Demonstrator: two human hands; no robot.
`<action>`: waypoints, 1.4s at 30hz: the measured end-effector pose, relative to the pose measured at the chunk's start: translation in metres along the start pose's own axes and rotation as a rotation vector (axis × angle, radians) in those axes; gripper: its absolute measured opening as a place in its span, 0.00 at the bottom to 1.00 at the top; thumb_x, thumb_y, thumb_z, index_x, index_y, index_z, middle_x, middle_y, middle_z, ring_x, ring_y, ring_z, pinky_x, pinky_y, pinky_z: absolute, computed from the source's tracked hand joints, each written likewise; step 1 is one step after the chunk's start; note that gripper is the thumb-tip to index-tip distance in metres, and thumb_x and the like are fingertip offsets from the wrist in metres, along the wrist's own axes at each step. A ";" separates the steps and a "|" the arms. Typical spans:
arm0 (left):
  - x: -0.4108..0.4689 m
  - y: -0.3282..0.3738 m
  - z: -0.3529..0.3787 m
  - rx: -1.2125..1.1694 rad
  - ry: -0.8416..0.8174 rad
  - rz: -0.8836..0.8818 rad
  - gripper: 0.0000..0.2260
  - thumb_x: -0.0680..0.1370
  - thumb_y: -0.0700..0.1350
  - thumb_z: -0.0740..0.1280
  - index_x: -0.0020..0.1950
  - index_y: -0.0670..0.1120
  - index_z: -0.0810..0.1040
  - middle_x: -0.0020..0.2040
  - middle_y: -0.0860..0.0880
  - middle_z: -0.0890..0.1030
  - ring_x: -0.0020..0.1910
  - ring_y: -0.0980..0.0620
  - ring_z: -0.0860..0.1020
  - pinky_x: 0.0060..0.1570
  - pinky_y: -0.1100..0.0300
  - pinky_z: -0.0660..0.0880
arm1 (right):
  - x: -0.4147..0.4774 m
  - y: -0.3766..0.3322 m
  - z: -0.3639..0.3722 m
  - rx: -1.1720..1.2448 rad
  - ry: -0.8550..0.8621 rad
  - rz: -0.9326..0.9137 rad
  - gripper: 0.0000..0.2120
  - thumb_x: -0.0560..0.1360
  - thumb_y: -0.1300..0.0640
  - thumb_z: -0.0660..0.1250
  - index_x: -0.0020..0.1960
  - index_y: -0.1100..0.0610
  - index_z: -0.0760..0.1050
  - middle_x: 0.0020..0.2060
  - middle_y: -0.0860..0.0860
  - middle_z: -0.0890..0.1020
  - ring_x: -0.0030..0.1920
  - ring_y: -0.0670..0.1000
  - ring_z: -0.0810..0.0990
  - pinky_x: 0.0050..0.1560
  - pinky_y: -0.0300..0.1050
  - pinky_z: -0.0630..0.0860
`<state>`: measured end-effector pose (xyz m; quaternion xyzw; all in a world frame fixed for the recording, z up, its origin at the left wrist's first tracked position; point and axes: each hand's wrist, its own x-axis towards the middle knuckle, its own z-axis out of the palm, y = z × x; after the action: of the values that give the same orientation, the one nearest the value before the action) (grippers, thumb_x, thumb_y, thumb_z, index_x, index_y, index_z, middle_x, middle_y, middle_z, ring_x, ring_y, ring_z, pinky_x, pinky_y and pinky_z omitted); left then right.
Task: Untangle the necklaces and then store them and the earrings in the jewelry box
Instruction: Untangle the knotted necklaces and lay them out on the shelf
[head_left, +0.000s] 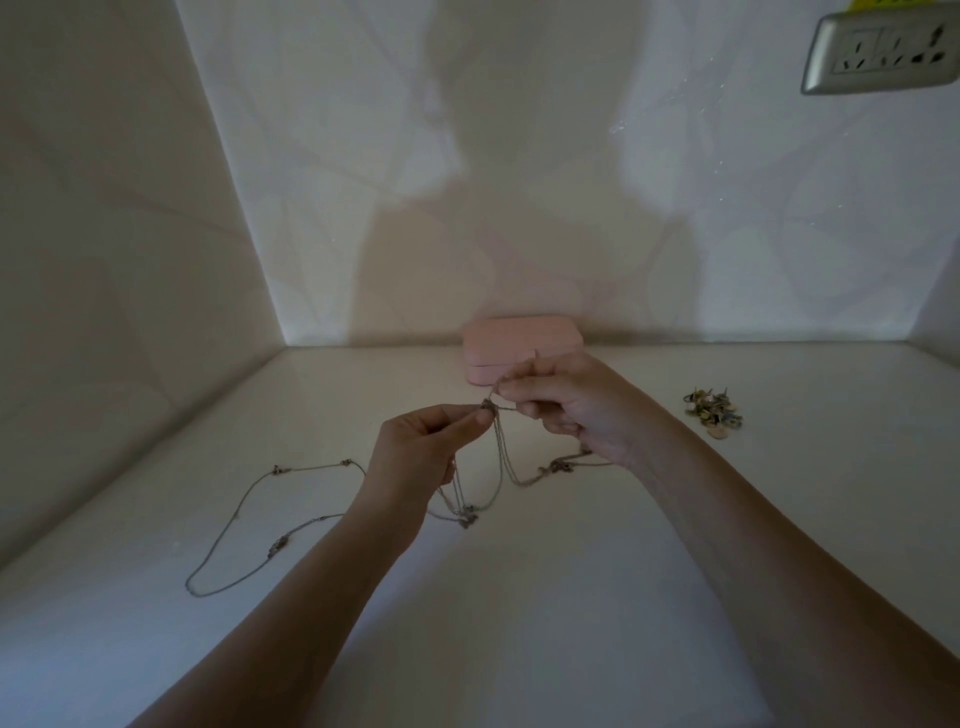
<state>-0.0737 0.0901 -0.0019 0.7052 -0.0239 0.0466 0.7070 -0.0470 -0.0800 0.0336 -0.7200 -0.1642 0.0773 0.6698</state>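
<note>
Silver necklaces (501, 457): fine, limp, light — strands hang from a knot (488, 404) above the desk (571, 571), one loop trailing left
Left hand (421, 447): fingertips pinch the knot
Right hand (566, 405): curled fingers pinch a strand beside it
Handling: links snag — probably best teased loose at the knot, never yanked
Jewelry box (498, 343): pink, closed, behind the hands
Earrings (714, 408): heaped far right
</note>
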 end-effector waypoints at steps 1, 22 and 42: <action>0.000 0.000 -0.001 0.014 0.015 -0.002 0.05 0.73 0.42 0.72 0.47 0.44 0.85 0.22 0.57 0.68 0.25 0.56 0.60 0.25 0.67 0.60 | 0.000 0.000 0.000 -0.051 0.041 -0.006 0.04 0.73 0.66 0.68 0.43 0.59 0.76 0.25 0.50 0.75 0.24 0.45 0.62 0.23 0.35 0.55; -0.006 0.009 0.000 0.264 0.054 0.169 0.02 0.71 0.47 0.75 0.42 0.51 0.85 0.27 0.45 0.76 0.25 0.57 0.65 0.27 0.68 0.61 | -0.002 0.002 0.007 -0.487 0.134 -0.094 0.08 0.74 0.55 0.71 0.38 0.58 0.81 0.30 0.47 0.76 0.24 0.40 0.69 0.26 0.30 0.62; -0.008 0.019 -0.003 0.208 0.033 0.082 0.07 0.74 0.42 0.71 0.49 0.40 0.84 0.18 0.60 0.71 0.20 0.64 0.69 0.25 0.75 0.63 | 0.002 0.009 -0.003 -0.226 -0.182 0.113 0.10 0.73 0.61 0.72 0.53 0.58 0.82 0.49 0.56 0.85 0.50 0.48 0.82 0.56 0.40 0.77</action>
<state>-0.0832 0.0930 0.0158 0.7724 -0.0359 0.0892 0.6278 -0.0426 -0.0827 0.0250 -0.7889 -0.1912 0.1608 0.5615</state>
